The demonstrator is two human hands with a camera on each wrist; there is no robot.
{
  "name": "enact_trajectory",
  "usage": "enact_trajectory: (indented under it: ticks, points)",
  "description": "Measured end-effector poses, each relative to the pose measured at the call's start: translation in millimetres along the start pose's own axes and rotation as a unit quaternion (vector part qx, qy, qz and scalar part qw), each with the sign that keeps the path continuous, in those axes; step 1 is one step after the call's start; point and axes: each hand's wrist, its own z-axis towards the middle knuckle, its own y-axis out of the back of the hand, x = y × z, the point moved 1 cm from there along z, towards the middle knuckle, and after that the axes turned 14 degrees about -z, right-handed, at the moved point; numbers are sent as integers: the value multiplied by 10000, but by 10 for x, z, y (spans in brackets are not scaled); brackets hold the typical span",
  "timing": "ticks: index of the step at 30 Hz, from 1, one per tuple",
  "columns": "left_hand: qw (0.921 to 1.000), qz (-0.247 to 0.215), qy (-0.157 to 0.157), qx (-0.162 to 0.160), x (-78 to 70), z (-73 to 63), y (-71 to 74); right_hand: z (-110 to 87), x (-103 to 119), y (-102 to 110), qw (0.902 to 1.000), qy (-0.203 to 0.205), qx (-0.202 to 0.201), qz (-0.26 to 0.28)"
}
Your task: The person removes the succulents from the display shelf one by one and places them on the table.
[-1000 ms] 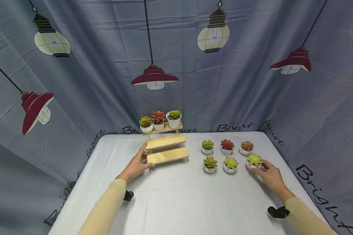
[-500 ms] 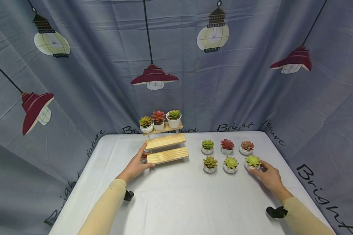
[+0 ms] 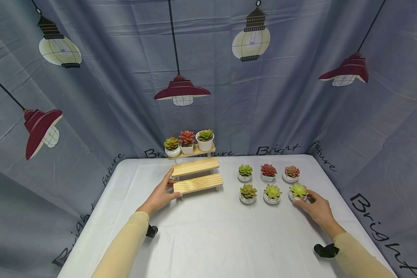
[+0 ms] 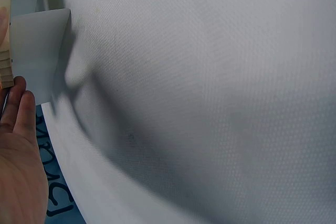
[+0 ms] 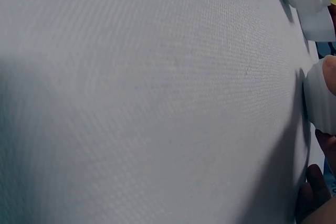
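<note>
A three-tier wooden plant stand (image 3: pixel 199 183) is at the table's left middle. My left hand (image 3: pixel 160 197) holds its left end, thumb at the lowest step and fingers by the middle one. In the left wrist view, fingertips (image 4: pixel 27 98) are right at the wooden edge (image 4: pixel 6 72). At the right, my right hand (image 3: pixel 317 210) grips a light-green succulent (image 3: pixel 299 190) by its round white pot, thumb in front and fingers around the far side. The right wrist view shows that white pot (image 5: pixel 317 95) between thumb and fingers, close to the tablecloth.
On the stand's top step are a yellow-green succulent (image 3: pixel 172 144), a red one (image 3: pixel 187 139) and a green one (image 3: pixel 205 139). Several more potted succulents stand in two rows left of and behind my right hand, including a light-green one (image 3: pixel 272 193) and a dark-red one (image 3: pixel 268 172).
My right hand and the light-green succulent have shifted slightly left, then stayed nearly still. My left hand keeps its place on the stand.
</note>
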Motion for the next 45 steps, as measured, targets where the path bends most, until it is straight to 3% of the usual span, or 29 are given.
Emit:
enact_trajectory:
  ticks: [33,45]
  points:
    - [10000,14,29,62,-14,2,14,25,-63,-40,10000,-18,27,41]
    - [10000,10,0,60,-28,-6,12,-21,-165,113,9959,721,339,-418]
